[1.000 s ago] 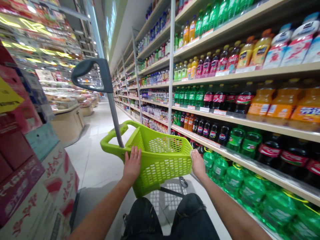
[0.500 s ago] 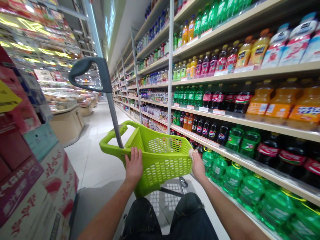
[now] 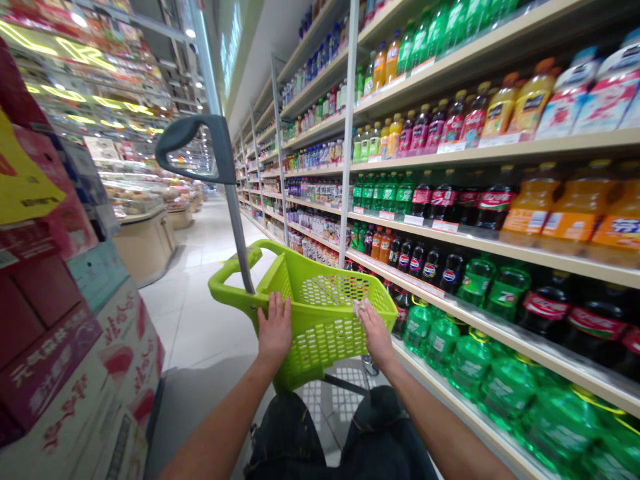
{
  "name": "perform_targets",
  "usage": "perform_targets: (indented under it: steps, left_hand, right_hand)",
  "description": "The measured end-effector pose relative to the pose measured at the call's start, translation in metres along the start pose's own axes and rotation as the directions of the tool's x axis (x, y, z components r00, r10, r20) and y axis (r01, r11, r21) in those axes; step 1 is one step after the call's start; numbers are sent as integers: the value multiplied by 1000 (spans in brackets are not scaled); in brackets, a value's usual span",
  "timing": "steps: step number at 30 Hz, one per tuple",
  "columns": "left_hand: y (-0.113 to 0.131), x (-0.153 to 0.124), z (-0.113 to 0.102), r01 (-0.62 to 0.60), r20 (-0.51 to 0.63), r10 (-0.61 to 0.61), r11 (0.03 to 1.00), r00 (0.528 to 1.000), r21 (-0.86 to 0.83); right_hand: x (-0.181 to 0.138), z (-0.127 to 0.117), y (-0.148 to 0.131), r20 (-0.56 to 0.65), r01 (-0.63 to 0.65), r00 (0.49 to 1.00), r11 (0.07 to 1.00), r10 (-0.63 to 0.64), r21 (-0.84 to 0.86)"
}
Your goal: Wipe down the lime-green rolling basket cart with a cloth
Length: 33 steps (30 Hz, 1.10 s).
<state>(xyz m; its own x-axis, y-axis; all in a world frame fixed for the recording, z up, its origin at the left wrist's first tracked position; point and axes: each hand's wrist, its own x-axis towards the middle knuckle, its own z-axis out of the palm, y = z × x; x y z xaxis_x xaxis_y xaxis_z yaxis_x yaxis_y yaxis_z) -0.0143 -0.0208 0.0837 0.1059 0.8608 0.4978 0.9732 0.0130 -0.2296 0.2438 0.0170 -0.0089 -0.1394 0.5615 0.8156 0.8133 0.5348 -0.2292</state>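
A lime-green shopping cart [image 3: 330, 333] with perforated basket walls stands in front of my knees. On its near wall, toward the handle end, lies my left hand [image 3: 275, 331], open, fingers stretched up to the rim and thumb apart. My right hand [image 3: 375, 331] presses a crumpled white wipe [image 3: 358, 308] to the near rim, farther right; its fingers are closed on the wipe, which they partly hide. A grey pole [image 3: 238, 230] rises from the cart's left end and carries a dark grey loop handle [image 3: 195, 148].
Shelves of bottled drinks [image 3: 450, 267] run along the right side, with large green bottles [image 3: 463, 353] at the bottom. Stacked cartons [image 3: 60, 347] stand close on the left, under a yellow sign [image 3: 27, 177]. A tiled aisle [image 3: 200, 267] leads away past display counters [image 3: 145, 240].
My right hand has slid left along the near rim with the wipe, away from the right corner. My left hand stays on the wall. The view has turned slightly left.
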Motion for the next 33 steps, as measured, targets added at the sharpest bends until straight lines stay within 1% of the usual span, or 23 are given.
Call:
perform_targets:
  steps: [1,2,4,7,9,10,12,14,16,19,22,24,25,26,28,30,32,33]
  left_hand:
    - [2,0,-1,10,11,-10,1000,1000,-9]
    - [4,0,-2,17,22,-17,1000,1000,-17]
    - [6,1,-3,15,35,-14,1000,999,-24]
    - [7,0,-6,0,47,1,1000,999,-21]
    - [5,0,-7,-4,54,5,1000,999,-16]
    - [5,0,-7,-6,57,7,1000,998,-15]
    - [4,0,-7,-11,62,13,1000,998,-20]
    - [4,0,-7,-16,71,19,999,997,-34]
    - [5,-1,-8,-18,80,22,999,997,-50]
    - [5,-2,-9,-27,79,33,997,996,-67]
    - [2,-3,-10,-52,75,57,996,996,-75]
    - [0,-3,-9,-58,70,64,995,995,-84]
    - [0,-3,-9,-52,66,58,995,996,-89]
    - [0,-3,-8,-45,64,51,994,997,-95]
    - [6,-3,-6,-66,63,73,991,995,-114]
    - [16,-4,-4,-152,61,162,978,985,-145]
    - [28,-7,-2,-215,64,229,961,971,-175]
    - [33,-9,-1,-216,68,231,959,970,-183]
  right_hand:
    - [-2,1,-1,-18,-12,1000,1000,12,8]
    - [-2,4,-7,-30,-15,999,1000,16,25]
    - [2,15,-34,-25,2,1000,997,0,77]
    - [16,30,-80,41,72,996,986,-79,151]
    - [24,31,-92,77,111,989,978,-126,175]
    - [26,29,-89,84,118,987,977,-134,176]
    - [26,22,-73,68,100,991,983,-112,153]
    - [23,15,-55,16,47,999,993,-49,113]
    - [18,16,-48,-33,11,999,996,-8,88]
    - [2,31,-59,-25,34,999,996,-32,87]
    - [-28,47,-71,51,83,995,994,-87,66]
    - [-45,46,-68,99,99,990,994,-103,42]
    - [-47,42,-65,109,98,989,995,-101,33]
    - [-45,34,-60,107,87,990,996,-90,27]
    - [-29,16,-52,71,50,996,998,-52,22]
    - [-6,0,-47,18,22,1000,1000,-23,17]
    - [5,-5,-41,-4,28,1000,1000,-28,5]
    - [3,-3,-38,11,42,999,999,-42,-3]
